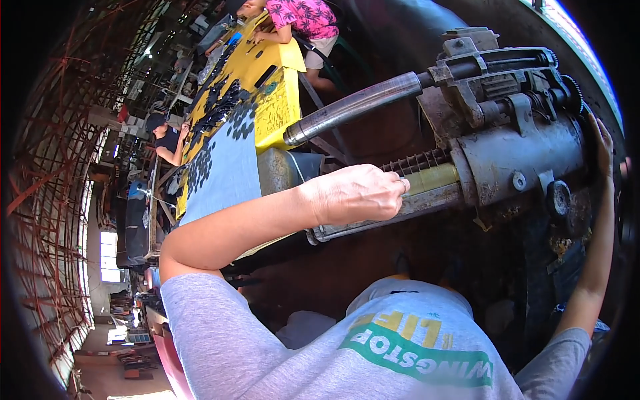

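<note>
My left hand (pixel 357 193) is closed over the yellow strip (pixel 430 178) in the trough of a worn grey metal machine (pixel 517 163), beside a spring-like coil (pixel 413 162); what its fingers grip is hidden. My right hand (pixel 600 140) is at the machine's far right end, next to a toothed wheel (pixel 572 93), with fingers curled onto something I cannot make out. A long steel roller (pixel 353 105) sticks out leftward above the trough, and a round dark knob (pixel 559 200) sits on the housing's lower side.
A long table with yellow covering (pixel 280 110) and pale blue sheet (pixel 233 173) carries many small dark pieces. A person in pink (pixel 300 20) and another in a dark cap (pixel 167 140) work along it. Metal legs and braces (pixel 323 117) stand between table and machine.
</note>
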The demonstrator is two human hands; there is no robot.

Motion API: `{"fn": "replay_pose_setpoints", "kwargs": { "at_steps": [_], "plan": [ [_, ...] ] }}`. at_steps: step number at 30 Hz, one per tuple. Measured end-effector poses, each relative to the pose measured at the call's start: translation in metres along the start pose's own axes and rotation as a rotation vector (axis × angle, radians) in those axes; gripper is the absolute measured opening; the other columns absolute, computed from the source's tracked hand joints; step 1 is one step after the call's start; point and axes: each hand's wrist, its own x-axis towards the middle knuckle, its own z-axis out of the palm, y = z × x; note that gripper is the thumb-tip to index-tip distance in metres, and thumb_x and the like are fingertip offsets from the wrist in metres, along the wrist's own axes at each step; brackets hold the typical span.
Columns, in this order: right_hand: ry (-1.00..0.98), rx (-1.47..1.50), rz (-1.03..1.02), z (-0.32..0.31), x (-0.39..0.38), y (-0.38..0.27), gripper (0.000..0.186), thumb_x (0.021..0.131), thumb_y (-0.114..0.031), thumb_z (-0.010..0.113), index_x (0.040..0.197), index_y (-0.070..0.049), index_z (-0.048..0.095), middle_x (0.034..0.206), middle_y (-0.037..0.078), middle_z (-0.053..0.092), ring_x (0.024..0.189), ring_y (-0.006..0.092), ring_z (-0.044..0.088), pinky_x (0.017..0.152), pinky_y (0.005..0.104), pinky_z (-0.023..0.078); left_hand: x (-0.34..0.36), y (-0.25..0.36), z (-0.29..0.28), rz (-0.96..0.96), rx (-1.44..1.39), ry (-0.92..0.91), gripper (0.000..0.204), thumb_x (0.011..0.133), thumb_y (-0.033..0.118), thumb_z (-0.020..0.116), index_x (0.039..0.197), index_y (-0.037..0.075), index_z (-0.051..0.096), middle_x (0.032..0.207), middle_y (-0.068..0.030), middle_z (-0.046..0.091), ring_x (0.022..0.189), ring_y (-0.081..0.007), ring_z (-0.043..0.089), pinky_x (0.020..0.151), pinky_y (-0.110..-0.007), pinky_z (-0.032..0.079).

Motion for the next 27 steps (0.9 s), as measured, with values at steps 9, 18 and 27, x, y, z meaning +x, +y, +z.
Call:
{"fn": "replay_pose_setpoints", "kwargs": {
  "at_steps": [9, 18, 27],
  "plan": [
    [0.011, 0.066, 0.043, -0.003, 0.001, 0.015, 0.035, 0.096, -0.027, 0.050, 0.122, -0.006, 0.059, 0.102, 0.001, 0.062, 0.095, 0.0076, 0.054, 0.090, 0.0211, 0.038, 0.007, 0.000, -0.003, -0.130, -0.154, -0.025, 0.009, 0.072, 0.001, 0.055, 0.074, -0.008, 0.058, 0.083, -0.0180, 0.060, 0.080, -0.0287, 0.064, 0.070, -0.035, 0.055],
    [0.023, 0.129, 0.085, -0.008, -0.001, 0.020, 0.035, 0.095, -0.026, 0.051, 0.121, -0.005, 0.060, 0.101, 0.001, 0.062, 0.093, 0.0074, 0.054, 0.088, 0.0206, 0.038, 0.010, 0.003, 0.002, -0.191, -0.234, -0.050, 0.010, 0.068, 0.001, 0.059, 0.075, -0.007, 0.058, 0.080, -0.0173, 0.059, 0.079, -0.0307, 0.064, 0.069, -0.038, 0.053],
    [0.038, 0.198, 0.128, 0.001, 0.005, 0.010, 0.034, 0.095, -0.026, 0.051, 0.120, -0.005, 0.060, 0.099, 0.001, 0.062, 0.092, 0.0072, 0.054, 0.087, 0.0201, 0.039, -0.002, 0.015, 0.024, -0.157, -0.102, 0.289, 0.016, 0.066, 0.002, 0.060, 0.080, -0.005, 0.057, 0.084, -0.0173, 0.058, 0.084, -0.0274, 0.062, 0.075, -0.035, 0.053]
  ]
}}
